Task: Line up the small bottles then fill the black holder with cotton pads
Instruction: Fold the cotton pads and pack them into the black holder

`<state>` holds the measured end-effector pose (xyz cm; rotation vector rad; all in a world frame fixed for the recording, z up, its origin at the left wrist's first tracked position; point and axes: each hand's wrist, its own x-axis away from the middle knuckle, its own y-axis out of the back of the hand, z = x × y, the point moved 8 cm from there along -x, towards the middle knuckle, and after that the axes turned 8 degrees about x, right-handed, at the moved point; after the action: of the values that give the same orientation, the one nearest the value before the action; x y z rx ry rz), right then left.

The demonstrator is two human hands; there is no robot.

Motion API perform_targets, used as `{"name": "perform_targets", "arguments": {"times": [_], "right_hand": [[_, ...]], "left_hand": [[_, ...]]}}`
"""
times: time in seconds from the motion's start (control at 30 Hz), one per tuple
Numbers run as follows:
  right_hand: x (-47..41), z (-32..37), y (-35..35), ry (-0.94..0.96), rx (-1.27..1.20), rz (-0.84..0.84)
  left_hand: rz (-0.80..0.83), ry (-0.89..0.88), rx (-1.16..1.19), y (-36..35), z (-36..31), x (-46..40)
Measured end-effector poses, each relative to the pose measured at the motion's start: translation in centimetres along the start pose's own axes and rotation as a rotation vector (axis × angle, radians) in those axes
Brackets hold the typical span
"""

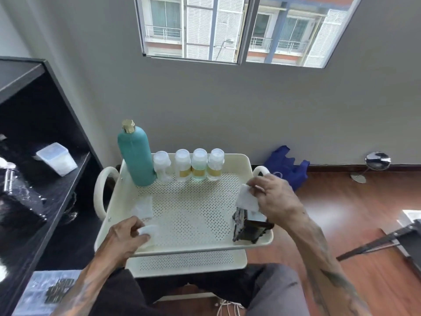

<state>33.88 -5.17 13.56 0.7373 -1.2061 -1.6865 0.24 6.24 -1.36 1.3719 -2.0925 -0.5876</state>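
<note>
We've got four small bottles (191, 164) lined up along the tray's (182, 246) back edge, holder (250, 228) front-right, pads (142, 207) front-left.

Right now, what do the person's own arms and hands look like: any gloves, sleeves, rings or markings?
Both hands are bare: no gloves on the left hand or the right hand, and I can make out no rings or watch. The forearms are uncovered too, with no sleeves in view. Dark tattoo markings run along both forearms; their designs are too blurred to read.
</note>
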Motion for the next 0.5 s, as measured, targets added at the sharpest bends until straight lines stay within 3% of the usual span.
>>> {"name": "perform_targets", "arguments": {"times": [0.13, 0.3, 0.5], "right_hand": [[-0.2, -3.1, -0.6, -0.094, 0.057, 0.050], [-0.2, -1.7, -2.6, 0.036, 0.328, 0.035], [1.1, -0.9, -1.7, 0.103, 0.348, 0.030]], "left_hand": [[-0.046, -0.002, 0.025, 0.2, -0.3, 0.5], [-0.081, 0.024, 0.021, 0.4, -0.1, 0.8], [-0.086, 0.018, 0.019, 0.3, -0.2, 1.0]]}}
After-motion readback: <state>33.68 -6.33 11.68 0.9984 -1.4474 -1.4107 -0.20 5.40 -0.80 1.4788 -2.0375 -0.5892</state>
